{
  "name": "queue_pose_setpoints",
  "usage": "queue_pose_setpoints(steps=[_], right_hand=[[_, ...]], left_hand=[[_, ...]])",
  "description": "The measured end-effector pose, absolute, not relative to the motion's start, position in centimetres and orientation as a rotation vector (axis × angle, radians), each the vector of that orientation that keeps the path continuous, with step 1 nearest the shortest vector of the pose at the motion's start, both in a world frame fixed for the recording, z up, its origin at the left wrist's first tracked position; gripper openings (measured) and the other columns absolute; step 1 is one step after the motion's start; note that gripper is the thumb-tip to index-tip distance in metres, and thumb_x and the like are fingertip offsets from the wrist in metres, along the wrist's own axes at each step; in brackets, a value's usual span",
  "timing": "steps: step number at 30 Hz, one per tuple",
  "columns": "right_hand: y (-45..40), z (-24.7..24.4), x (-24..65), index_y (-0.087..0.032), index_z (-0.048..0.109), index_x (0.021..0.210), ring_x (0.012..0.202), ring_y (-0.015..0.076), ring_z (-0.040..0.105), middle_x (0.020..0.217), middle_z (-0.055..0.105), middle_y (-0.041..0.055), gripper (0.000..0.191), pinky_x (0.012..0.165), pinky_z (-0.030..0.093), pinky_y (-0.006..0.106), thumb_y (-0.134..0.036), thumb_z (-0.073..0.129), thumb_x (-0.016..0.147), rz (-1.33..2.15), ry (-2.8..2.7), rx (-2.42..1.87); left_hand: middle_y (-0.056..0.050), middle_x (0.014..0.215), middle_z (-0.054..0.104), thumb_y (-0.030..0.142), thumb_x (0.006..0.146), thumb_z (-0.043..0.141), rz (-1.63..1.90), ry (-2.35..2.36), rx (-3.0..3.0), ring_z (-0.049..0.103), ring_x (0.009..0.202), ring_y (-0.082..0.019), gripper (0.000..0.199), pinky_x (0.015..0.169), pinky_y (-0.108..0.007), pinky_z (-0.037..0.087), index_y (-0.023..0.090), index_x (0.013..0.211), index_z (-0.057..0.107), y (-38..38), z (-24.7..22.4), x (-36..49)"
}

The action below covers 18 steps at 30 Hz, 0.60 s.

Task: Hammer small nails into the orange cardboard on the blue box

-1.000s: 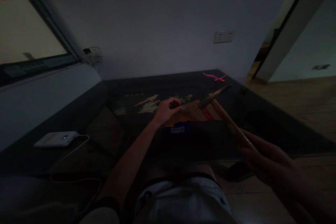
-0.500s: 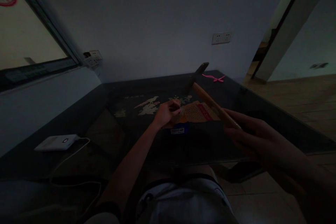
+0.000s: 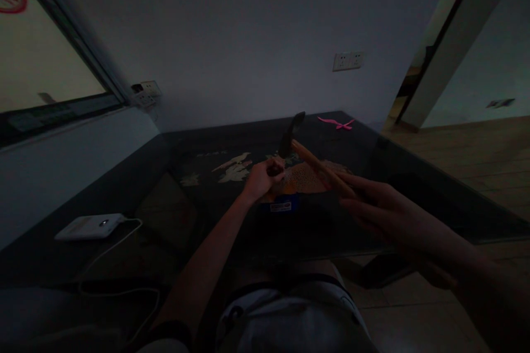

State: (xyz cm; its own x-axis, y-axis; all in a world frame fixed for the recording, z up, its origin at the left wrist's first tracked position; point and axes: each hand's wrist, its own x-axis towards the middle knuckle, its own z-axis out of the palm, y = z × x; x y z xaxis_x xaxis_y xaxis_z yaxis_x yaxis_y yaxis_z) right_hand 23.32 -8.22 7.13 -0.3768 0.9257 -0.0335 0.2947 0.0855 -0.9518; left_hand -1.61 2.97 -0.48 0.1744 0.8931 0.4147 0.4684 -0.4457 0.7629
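My right hand [image 3: 387, 207] grips the wooden handle of a hammer [image 3: 315, 162]. The hammer's dark head is tilted and sits just above and beside my left hand [image 3: 260, 179]. The fingers of that left hand are curled together in a pinch. What lies between them is too small and dark to name. Under and beside it is a brown, dotted flat piece [image 3: 303, 177], partly covered by the hammer and my right hand. A blue item with a white label [image 3: 284, 204] lies at its near edge.
The dark table [image 3: 339, 231] bears a printed bird and flower pattern. A white power bank [image 3: 89, 226] with a cable lies at the left. A pink ribbon [image 3: 343, 125] rests near the back right edge. Sockets [image 3: 348, 60] are on the wall behind.
The hammer has come down and to the left, its head now close to my left hand. My right hand moved slightly left with it. The left hand stays in place.
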Motion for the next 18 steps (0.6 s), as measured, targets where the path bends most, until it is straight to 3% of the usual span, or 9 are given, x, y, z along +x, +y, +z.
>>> queue_pose_setpoints(steps=[9,18], right_hand=[[-7.7,6.2,22.9,-0.016,0.041,0.135,0.036,0.0059,0.033,0.05,0.036,-0.0091,0.061,0.031,0.027,0.015,-0.034,0.056,0.079,1.364,-1.796,-1.268],[-7.9,7.0,23.0,-0.019,0.041,0.136,0.039,0.0064,0.037,0.057,0.043,-0.0056,0.06,0.033,0.03,0.016,-0.034,0.056,0.08,1.243,-1.847,-1.22]], left_hand=[[-0.002,0.076,0.066,0.017,0.069,0.065,1.145,1.384,2.021,0.062,0.071,-0.014,0.02,0.068,-0.024,0.049,0.015,0.089,0.063,2.8,-0.2,-1.7],[-0.002,0.079,0.066,0.015,0.071,0.064,1.169,1.304,1.984,0.061,0.072,-0.012,0.015,0.069,-0.023,0.047,0.014,0.086,0.062,3.0,-0.4,-1.6]])
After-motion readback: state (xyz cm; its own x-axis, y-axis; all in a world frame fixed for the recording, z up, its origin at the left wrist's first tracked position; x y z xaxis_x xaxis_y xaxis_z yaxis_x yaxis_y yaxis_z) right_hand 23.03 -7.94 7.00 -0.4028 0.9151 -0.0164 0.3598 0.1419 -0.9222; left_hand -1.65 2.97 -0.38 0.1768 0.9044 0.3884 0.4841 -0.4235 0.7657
